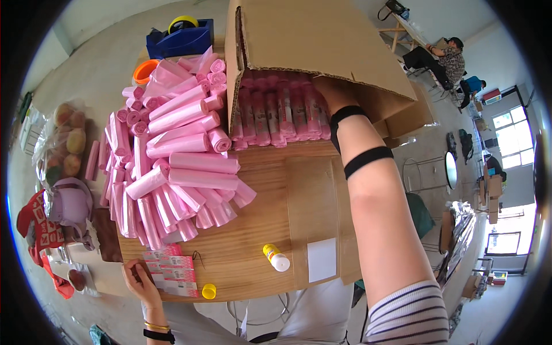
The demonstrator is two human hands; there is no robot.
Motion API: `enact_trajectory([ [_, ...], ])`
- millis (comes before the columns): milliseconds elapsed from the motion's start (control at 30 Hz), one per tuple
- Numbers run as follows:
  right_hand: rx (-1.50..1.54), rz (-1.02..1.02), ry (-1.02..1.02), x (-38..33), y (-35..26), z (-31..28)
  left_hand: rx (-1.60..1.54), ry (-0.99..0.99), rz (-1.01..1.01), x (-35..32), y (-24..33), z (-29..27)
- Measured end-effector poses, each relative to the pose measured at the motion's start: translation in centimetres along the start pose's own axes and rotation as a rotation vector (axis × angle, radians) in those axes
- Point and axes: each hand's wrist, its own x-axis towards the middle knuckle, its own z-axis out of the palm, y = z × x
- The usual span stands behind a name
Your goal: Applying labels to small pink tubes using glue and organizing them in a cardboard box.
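Right forearm (376,213) is reaching into the far box (322,40) of pink rolls (284,112); the right hand's (332,95) grip is hidden. Left hand (144,286), fingers (132,268) loosely open, is resting beside labels (177,261), near left on the counter (256,221).

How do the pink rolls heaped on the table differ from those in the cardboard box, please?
The heaped rolls show plain pink sides, while the boxed rolls carry pale printed labels. The heaped rolls point in various directions; the visible boxed rolls line up side by side. Both are pink and slender.
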Motion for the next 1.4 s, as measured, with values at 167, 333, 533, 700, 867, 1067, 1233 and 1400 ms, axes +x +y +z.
enact_trajectory([
  [167, -0.031, -0.118, 0.087, -1.8, 0.9, -2.3, -0.024, -0.023, -0.037, 0.0, -0.6, 0.2],
  [333, -0.004, 0.114, -0.302, -9.2, -5.9, -6.7, -0.055, -0.023, -0.014, -0.3, -0.6, -0.1],
  [533, 0.047, 0.237, -0.187, -14.5, -8.8, -6.4, -0.048, -0.028, -0.016, 0.1, -0.1, 0.0],
  [700, 0.038, 0.142, -0.054, -16.2, -6.9, -6.5, -0.061, -0.034, -0.032, 0.0, -0.3, 0.0],
  [867, 0.102, 0.009, -0.036, -9.8, -5.4, -5.5, -0.04, -0.033, 0.026, -0.1, -0.5, -0.1],
  [1067, 0.023, -0.013, -0.05, -3.5, -4.4, -0.9, -0.054, -0.003, -0.02, -0.2, -0.3, 0.0],
  [1233, 0.035, 0.005, -0.041, -1.6, -3.7, -0.5, -0.068, -0.035, -0.068, 0.0, -0.3, 0.0],
  [1400, 0.159, 0.023, -0.057, -3.6, -3.2, -4.5, -0.049, -0.01, -0.032, -0.4, -1.1, -0.2],
])
